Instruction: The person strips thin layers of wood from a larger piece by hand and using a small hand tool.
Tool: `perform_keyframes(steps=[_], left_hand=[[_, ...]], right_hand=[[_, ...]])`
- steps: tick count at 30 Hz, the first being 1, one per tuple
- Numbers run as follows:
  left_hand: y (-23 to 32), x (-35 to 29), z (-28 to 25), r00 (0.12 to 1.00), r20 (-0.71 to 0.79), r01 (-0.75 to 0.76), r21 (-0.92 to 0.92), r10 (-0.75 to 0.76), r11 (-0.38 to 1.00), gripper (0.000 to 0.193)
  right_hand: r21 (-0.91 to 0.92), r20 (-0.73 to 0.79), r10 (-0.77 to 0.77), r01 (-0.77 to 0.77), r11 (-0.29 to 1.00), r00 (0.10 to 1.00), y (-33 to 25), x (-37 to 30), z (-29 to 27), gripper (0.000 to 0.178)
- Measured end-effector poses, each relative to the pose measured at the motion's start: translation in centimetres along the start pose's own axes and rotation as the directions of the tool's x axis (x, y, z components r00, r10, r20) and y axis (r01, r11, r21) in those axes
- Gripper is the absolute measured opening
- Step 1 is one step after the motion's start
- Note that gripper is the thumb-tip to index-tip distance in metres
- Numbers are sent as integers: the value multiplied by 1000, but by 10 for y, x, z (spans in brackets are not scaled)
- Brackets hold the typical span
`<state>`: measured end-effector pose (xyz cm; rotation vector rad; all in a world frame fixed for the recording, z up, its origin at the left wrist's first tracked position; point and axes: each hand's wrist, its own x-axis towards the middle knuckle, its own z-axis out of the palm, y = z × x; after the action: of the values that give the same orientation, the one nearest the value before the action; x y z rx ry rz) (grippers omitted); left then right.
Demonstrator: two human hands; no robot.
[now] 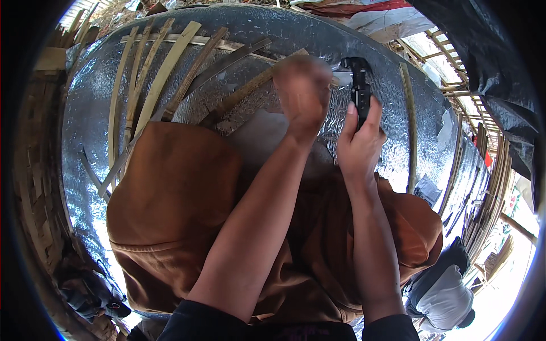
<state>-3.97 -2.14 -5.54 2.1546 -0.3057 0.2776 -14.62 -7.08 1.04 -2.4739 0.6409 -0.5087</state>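
My right hand (pixel 361 139) is closed round the black handle of a hammer (pixel 360 85), whose dark head points up and away from me. Just left of the hammer is my left hand (pixel 303 94), its fingers blurred, so I cannot make out whether they grip anything. Close against that hand runs a bamboo strip (pixel 242 94), slanting up from the lower left. More bamboo strips (pixel 170 74) fan out to the left, crossing a long pale strip (pixel 196 40) near the far side. All of them rest on a shiny silver foil sheet (pixel 261 25).
My knees in brown cloth (pixel 176 182) cover the near middle. A single upright bamboo strip (pixel 409 125) lies to the right. Black plastic sheeting (pixel 483 51) hangs at the upper right. Bundled bamboo slats (pixel 489 187) stand at the right edge. A grey-and-black cloth item (pixel 446 295) is at the lower right.
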Motion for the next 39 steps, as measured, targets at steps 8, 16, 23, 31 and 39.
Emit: perform_keyframes(steps=[8, 16, 23, 31, 39], left_hand=[[4, -3, -1, 1000, 19, -12, -13, 12, 1000, 11], [-6, -2, -1, 994, -8, -107, -55, 107, 993, 9], [-7, -2, 2, 995, -15, -102, -25, 102, 994, 8], [-7, -1, 1, 995, -12, -100, -33, 99, 994, 7], [-6, -1, 1, 998, -15, -69, -24, 69, 997, 4]], right_hand=[[21, -96, 80, -78, 997, 992, 12, 8, 1, 36], [104, -140, 67, -53, 993, 988, 13, 13, 4, 35], [159, -131, 75, -54, 986, 989, 12, 14, 6, 29], [172, -103, 3, 15, 985, 995, 12, 11, 7, 29], [169, -77, -4, 17, 986, 997, 7, 9, 5, 24]])
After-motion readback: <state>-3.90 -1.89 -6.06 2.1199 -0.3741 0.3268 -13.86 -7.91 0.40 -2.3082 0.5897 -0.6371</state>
